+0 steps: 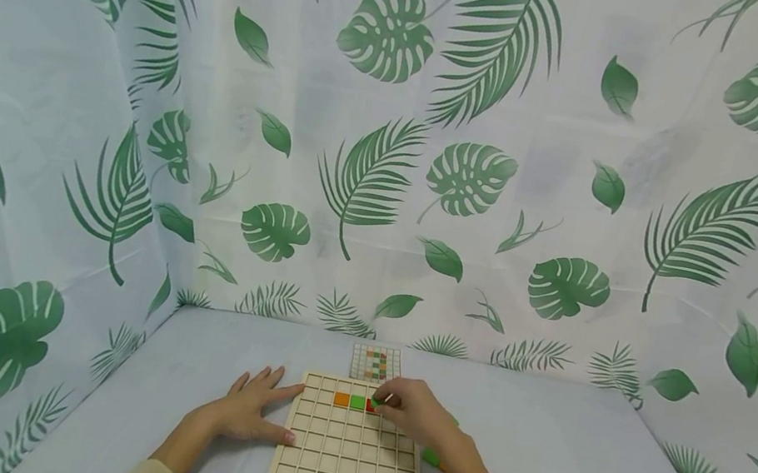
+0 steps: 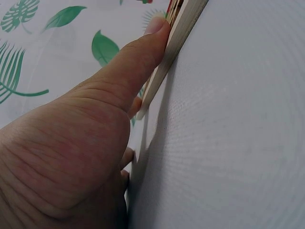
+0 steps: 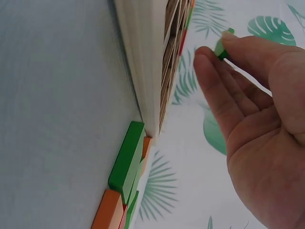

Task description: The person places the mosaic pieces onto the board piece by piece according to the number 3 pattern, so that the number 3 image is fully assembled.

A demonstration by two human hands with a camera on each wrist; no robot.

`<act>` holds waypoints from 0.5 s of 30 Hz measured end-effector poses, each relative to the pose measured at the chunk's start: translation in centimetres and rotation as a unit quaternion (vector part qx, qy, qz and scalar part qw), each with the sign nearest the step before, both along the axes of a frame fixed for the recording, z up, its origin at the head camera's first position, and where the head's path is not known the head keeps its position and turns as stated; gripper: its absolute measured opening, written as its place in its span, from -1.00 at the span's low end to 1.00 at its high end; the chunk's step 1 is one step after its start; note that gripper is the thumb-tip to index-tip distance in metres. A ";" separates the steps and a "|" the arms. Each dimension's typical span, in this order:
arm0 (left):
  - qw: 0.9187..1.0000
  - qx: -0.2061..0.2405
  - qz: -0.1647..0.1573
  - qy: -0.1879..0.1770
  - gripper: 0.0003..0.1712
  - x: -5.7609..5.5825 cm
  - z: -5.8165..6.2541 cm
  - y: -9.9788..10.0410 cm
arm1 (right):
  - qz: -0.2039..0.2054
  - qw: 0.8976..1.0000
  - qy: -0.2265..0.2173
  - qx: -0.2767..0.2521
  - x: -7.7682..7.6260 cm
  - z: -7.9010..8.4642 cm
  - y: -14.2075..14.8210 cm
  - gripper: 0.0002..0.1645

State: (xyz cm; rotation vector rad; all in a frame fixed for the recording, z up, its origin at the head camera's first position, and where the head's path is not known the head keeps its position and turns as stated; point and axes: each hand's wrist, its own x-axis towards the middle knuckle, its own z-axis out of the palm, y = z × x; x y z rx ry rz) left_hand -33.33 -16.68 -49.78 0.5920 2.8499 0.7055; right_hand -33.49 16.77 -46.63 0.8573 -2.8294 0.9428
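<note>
A wooden grid board point(image 1: 349, 468) lies on the table, with an orange tile point(image 1: 342, 400), a green tile point(image 1: 357, 403) and a red tile point(image 1: 370, 406) side by side in an upper row. My left hand point(image 1: 248, 408) is spread at the board's left side, thumb and index fingertip touching its rim. In the left wrist view that thumb presses on the board's edge point(image 2: 178, 45). My right hand point(image 1: 419, 414) is over the upper right of the board. Between its thumb and fingers it pinches a small green block point(image 3: 221, 49), raised above the board in the right wrist view.
Behind the board lies a small pattern card point(image 1: 375, 363) with coloured squares on a grid. Loose green blocks point(image 3: 126, 160) and orange blocks point(image 3: 107, 210) lie along the board's right side, partly hidden by my right arm in the head view. A leaf-print curtain point(image 1: 459, 301) stands behind the table.
</note>
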 end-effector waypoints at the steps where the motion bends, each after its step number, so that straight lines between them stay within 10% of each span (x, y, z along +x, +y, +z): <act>1: 1.000 0.001 -0.001 0.001 0.14 0.0 0.0 0.0 | 0.000 1.000 -0.001 0.002 0.0 -0.1 0.0 -0.82; 15: 1.000 0.014 -0.006 -0.005 0.18 0.2 0.2 -0.1 | 0.000 0.999 -0.003 0.042 0.4 -0.5 -0.4 -0.87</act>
